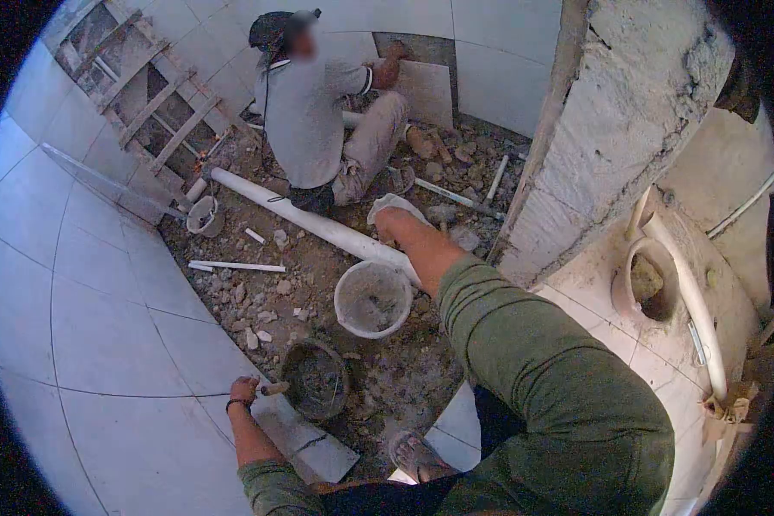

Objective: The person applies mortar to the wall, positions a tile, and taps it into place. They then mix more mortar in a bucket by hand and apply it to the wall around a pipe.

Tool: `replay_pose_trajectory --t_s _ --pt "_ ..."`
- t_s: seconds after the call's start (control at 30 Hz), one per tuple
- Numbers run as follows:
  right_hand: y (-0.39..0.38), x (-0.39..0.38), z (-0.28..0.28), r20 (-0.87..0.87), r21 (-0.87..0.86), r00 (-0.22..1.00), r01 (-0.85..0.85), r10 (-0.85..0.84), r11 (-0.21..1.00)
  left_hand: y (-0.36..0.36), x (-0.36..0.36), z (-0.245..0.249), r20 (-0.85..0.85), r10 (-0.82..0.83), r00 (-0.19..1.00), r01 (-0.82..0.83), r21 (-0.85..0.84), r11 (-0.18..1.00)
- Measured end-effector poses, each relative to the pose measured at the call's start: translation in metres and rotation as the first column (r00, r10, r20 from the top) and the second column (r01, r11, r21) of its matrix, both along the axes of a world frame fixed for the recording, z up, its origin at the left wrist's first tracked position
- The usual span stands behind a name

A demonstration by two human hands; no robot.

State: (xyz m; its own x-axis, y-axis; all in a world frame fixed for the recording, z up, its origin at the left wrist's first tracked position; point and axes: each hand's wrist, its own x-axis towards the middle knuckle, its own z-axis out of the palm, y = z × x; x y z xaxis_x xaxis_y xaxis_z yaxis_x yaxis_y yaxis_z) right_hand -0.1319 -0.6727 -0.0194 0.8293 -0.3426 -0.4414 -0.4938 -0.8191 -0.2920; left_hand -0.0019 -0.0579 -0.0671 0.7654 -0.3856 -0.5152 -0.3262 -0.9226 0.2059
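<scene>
My right hand reaches forward over the large white pipe. Its fingers are closed on a pale white cloth-like piece, largely hidden by the hand; I cannot tell its exact kind. Low on the left, my left hand rests against the white tiled wall, fingers laid over its surface. Just right of those fingers, a wooden tool handle sticks out over the rim of a dark bucket holding grey mortar. A light bucket with grey contents stands between my arms.
A co-worker squats ahead, one hand at a tile against the far wall. The white pipe crosses the rubble floor. A wooden ladder leans at left, near a small bucket. Rough concrete stands at right.
</scene>
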Motion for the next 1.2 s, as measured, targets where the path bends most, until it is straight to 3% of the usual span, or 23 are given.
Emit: replay_pose_trajectory --t_s 0.07,0.1,0.13,0.17,0.27,0.33,0.37,0.47,0.53,0.6,0.67,0.77,0.83,0.9,0.97,1.07,1.1,1.13,1.17,1.2 --pt "0.003 -0.002 0.002 0.011 -0.036 1.000 0.000 0.000 0.999 -0.029 -0.014 0.021 -0.064 0.302 0.951 -0.293 0.122 0.948" --pt "0.005 -0.004 0.007 0.016 -0.054 1.000 0.000 0.001 0.999 -0.025 -0.013 0.019 0.035 -0.034 0.999 0.026 0.204 0.979" --pt "0.005 -0.006 0.012 -0.010 -0.029 1.000 -0.002 0.002 1.000 -0.021 -0.011 0.019 0.100 -0.374 0.922 0.327 0.312 0.892" --pt "0.005 -0.007 0.018 -0.035 -0.004 0.999 -0.004 0.004 1.000 -0.015 -0.011 0.018 0.122 -0.671 0.731 0.570 0.430 0.700" --pt "0.003 -0.002 0.003 -0.012 -0.040 1.000 -0.024 0.024 0.999 0.010 0.011 -0.018 0.065 -0.199 0.978 0.190 0.123 0.974" --pt "0.001 0.002 -0.009 0.008 -0.069 0.999 -0.031 0.031 0.997 -0.018 -0.012 0.012 -0.017 0.197 0.980 -0.197 0.008 0.980" --pt "0.001 0.003 -0.010 0.004 -0.067 1.000 -0.029 0.029 0.997 -0.037 -0.027 0.034 -0.068 0.395 0.916 -0.397 -0.018 0.918" --pt "0.000 0.004 -0.009 0.010 -0.063 1.000 -0.029 0.030 0.998 -0.032 -0.026 0.029 -0.007 0.331 0.944 -0.331 -0.047 0.942" --pt "0.000 0.003 -0.005 0.006 -0.068 0.999 -0.037 0.037 0.997 0.002 -0.003 -0.005 0.124 0.007 0.992 0.011 -0.143 0.990" --pt "0.001 0.003 -0.004 -0.012 -0.080 0.999 -0.050 0.049 0.996 0.003 -0.002 -0.006 0.126 0.030 0.992 -0.010 -0.161 0.987" --pt "0.001 0.004 -0.011 0.033 -0.092 0.999 -0.034 0.038 0.995 -0.034 -0.029 0.032 -0.009 0.392 0.920 -0.391 -0.098 0.915" --pt "0.002 0.002 -0.001 -0.011 -0.026 1.000 -0.014 0.014 1.000 -0.039 -0.032 0.038 -0.076 0.470 0.880 -0.475 -0.090 0.875" --pt "0.001 0.002 0.000 -0.028 0.015 1.000 0.000 0.000 1.000 0.010 0.005 -0.011 0.056 -0.002 0.998 0.012 -0.169 0.986" --pt "-0.002 0.008 -0.016 0.007 0.025 1.000 0.011 -0.011 1.000 0.013 0.008 -0.016 0.065 -0.041 0.997 0.050 -0.145 0.988" --pt "0.000 0.008 -0.014 -0.010 -0.005 1.000 0.004 -0.004 1.000 -0.032 -0.023 0.029 -0.040 0.366 0.930 -0.367 -0.032 0.930" --pt "0.001 0.011 -0.013 -0.038 -0.016 0.999 -0.018 0.017 1.000 -0.038 -0.030 0.039 -0.030 0.366 0.930 -0.367 -0.033 0.930" --pt "0.001 0.011 -0.013 -0.049 -0.013 0.999 -0.025 0.025 1.000 -0.021 -0.017 0.022 0.171 -0.032 0.985 0.032 0.005 0.999" --pt "0.001 0.008 -0.008 -0.039 0.003 0.999 -0.015 0.015 1.000 0.013 0.010 -0.013 0.335 -0.425 0.841 0.410 0.119 0.904" --pt "0.003 0.001 0.002 -0.030 0.019 1.000 -0.004 0.005 1.000 0.030 0.023 -0.032 0.428 -0.734 0.528 0.691 0.286 0.664" --pt "0.004 -0.003 0.008 -0.021 0.036 1.000 0.006 -0.005 0.999 0.018 0.013 -0.020 0.344 -0.414 0.843 0.406 0.098 0.908"
